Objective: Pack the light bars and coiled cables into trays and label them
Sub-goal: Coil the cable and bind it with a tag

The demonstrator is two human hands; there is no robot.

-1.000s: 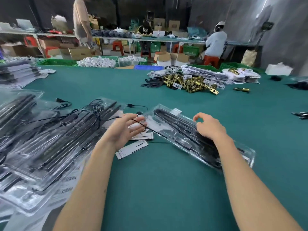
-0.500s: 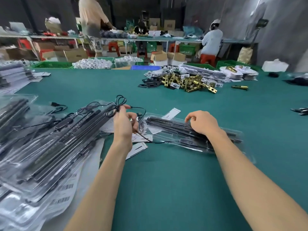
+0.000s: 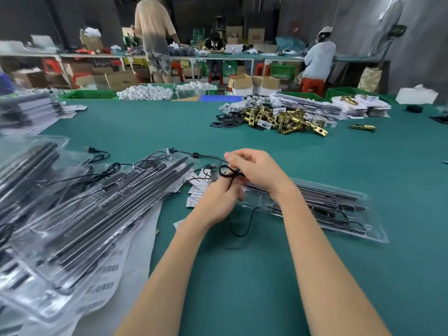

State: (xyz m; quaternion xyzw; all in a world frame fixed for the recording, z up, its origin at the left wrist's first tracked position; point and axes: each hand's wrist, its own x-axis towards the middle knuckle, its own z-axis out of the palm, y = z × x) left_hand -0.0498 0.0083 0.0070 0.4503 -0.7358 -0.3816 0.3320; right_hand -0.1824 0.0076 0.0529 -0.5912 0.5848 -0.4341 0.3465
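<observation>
Both hands meet over the green table, at the left end of a clear plastic tray (image 3: 371, 232) that holds black light bars (image 3: 322, 192) and a cable. My left hand (image 3: 218, 202) and my right hand (image 3: 259, 170) together hold a small black coiled cable (image 3: 229, 172); its loops wrap round a finger of the left hand and the right hand pinches them. A loose length of that cable (image 3: 238, 227) hangs down onto the table. To the left, a stack of filled clear trays (image 3: 80, 214) with black bars lies slanted. White labels (image 3: 194, 191) lie between the stack and my hands.
Barcode sheets (image 3: 106, 282) stick out under the left stack. A pile of brass latch parts (image 3: 283, 120) and packets sits at the far middle. Green crates (image 3: 92, 94) line the far edge. People work at benches beyond.
My left hand carried the cable coil from the left stack to the middle. My right hand lifted off the tray and joined it on the cable.
</observation>
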